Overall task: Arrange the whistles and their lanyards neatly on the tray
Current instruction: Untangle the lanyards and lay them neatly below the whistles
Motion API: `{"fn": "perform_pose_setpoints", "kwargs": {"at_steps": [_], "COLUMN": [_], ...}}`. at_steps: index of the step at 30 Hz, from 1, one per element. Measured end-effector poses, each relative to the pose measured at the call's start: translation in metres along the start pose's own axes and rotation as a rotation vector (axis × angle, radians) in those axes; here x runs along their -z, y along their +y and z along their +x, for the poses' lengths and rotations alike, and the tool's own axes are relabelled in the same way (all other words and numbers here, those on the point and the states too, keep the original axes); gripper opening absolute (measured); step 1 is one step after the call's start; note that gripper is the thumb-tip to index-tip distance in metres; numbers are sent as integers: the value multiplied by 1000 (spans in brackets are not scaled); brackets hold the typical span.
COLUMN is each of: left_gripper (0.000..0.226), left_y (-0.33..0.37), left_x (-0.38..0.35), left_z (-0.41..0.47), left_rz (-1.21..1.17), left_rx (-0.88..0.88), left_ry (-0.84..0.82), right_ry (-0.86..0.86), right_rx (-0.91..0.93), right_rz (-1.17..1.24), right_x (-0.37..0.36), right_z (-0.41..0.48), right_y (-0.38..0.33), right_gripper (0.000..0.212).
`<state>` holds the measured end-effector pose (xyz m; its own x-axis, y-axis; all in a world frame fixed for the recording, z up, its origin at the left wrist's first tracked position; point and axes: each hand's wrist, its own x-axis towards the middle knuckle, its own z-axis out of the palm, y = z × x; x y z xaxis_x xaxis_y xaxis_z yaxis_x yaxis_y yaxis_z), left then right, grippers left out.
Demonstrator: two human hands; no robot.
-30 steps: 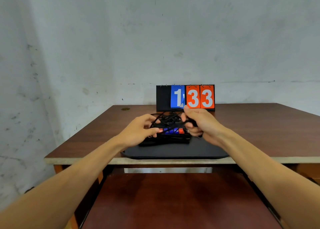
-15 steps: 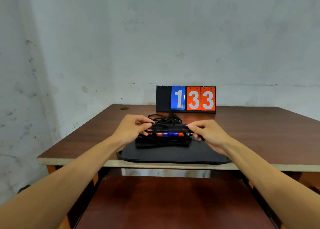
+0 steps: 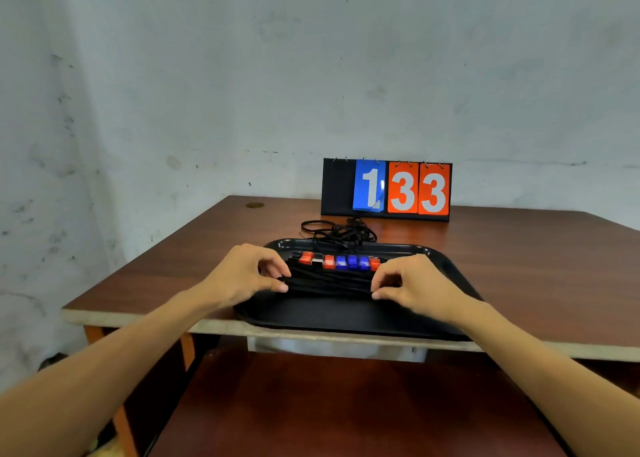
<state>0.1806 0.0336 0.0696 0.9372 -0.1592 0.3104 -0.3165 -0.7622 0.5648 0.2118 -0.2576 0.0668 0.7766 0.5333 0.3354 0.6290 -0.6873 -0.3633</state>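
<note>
The left hand [image 3: 242, 276] and right hand [image 3: 415, 283] have dropped from the row of whistles [image 3: 341, 262] to the bundled lanyards [image 3: 329, 282] just beside it on the tray [image 3: 346, 314]; each grip pinches one end of the bundle.

I am working with two hands, my left hand [image 3: 242, 276] and my right hand [image 3: 412, 283], over one tray [image 3: 346, 318]. Just beyond my fingertips I am counting whistles [image 3: 341, 262] in one row: three red, three blue and one white-and-black. A dark one may be sitting at the end nearer my left hand. The lanyards [image 3: 329, 282] I am pinching between both hands are lying too tightly bundled for counting. Farther beyond my hands, one loose cord tangle [image 3: 341, 231] is lying. One scoreboard [image 3: 386, 188] is showing three cards, one blue and two orange. One table [image 3: 536, 266] is carrying everything.
</note>
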Motion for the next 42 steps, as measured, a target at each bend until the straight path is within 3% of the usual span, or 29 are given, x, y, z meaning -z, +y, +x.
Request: {"fn": "perform_pose_setpoints", "kwargs": {"at_steps": [5,8,17,27,30,35,38,42], "left_gripper": [17,21,26,24,18,22,11,14], "left_y": [-11,-20,-25,-24,-19,-34,-35,-41], "left_x": [-6,-11,-15,-16,-12,-1,-5,-4], "left_z": [10,11,12,11,7,10,22,41], "left_rz": [-33,-131,-134,-165,-339,-1079,-924,-549], "left_rx": [-11,-16,-39,18,63,229,384,382], "left_ry": [10,76,95,101,97,358,405,350], "right_ry": [32,77,111,126,227,331,265,227], "right_rx": [63,48,17,18,10,-49,-107,-174], "right_rz": [-151,-164,-303,-330,-289,-237,-207,-198], "right_x": [-6,-11,-13,-14,-10,-7,-13,-20], "right_z": [6,5,8,4,3,32,60,99], "right_y": [6,12,12,10,7,-4,-12,-16], "right_gripper": [10,10,13,14,14,18,17,20]}}
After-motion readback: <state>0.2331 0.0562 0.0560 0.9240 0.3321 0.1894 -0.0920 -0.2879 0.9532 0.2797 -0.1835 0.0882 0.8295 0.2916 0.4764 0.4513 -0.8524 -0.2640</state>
